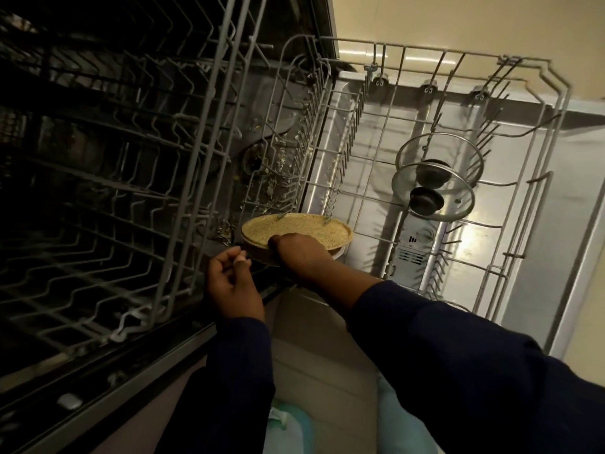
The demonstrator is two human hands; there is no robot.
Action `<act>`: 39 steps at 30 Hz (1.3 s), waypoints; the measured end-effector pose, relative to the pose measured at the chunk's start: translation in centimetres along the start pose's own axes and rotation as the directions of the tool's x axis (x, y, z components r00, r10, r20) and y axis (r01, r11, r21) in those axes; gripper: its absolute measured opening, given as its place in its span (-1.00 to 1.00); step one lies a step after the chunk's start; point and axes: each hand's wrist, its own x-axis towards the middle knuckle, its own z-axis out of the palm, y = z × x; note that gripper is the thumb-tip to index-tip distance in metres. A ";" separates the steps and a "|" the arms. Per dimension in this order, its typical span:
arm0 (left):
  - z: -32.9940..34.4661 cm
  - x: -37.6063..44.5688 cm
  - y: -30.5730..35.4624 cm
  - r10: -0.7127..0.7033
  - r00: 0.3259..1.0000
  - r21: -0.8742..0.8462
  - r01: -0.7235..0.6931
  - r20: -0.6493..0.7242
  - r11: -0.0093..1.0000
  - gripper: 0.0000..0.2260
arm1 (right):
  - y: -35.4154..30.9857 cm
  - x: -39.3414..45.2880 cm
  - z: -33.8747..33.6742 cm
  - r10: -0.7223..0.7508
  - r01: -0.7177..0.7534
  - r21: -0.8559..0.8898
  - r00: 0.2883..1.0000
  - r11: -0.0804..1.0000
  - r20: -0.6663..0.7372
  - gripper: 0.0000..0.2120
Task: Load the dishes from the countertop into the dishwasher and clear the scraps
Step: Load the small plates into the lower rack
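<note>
A round speckled yellow plate [296, 228] leans at the near edge of the pulled-out lower dishwasher rack [376, 152], with a second plate edge showing just beneath it. My right hand [302, 252] grips the plate's near rim. My left hand [230, 283] hovers just left of the plate, fingers curled, thumb and fingertip pinched together; whether something small is held there I cannot tell. Two glass pot lids [438, 178] with black knobs stand in the rack's right half. Food scraps [275, 168] are scattered over the dishwasher floor behind the rack.
The upper rack [114, 178] fills the left of the view, with no dishes visible in it. The open dishwasher door [530, 198] lies under the lower rack. Beige floor [458, 18] lies beyond. Dark sleeves cover both arms.
</note>
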 end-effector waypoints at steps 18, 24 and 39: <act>-3.2 -6.9 10.6 0.074 0.981 0.080 -0.090 0.180 0.993 -0.78 | -3.0 -11.0 -12.4 0.003 0.002 0.016 0.951 1.000 -0.309 -0.75; -9.6 -13.8 17.3 0.278 0.944 0.055 -0.291 0.177 0.955 -0.81 | -12.7 -19.7 -19.8 -0.063 0.251 0.243 0.806 0.937 -0.589 -0.78; -43.5 -20.8 18.1 0.386 0.840 -0.027 -0.427 -0.382 0.904 -0.76 | -46.2 -30.4 -11.4 -0.568 0.682 0.072 0.659 0.728 -0.493 -0.79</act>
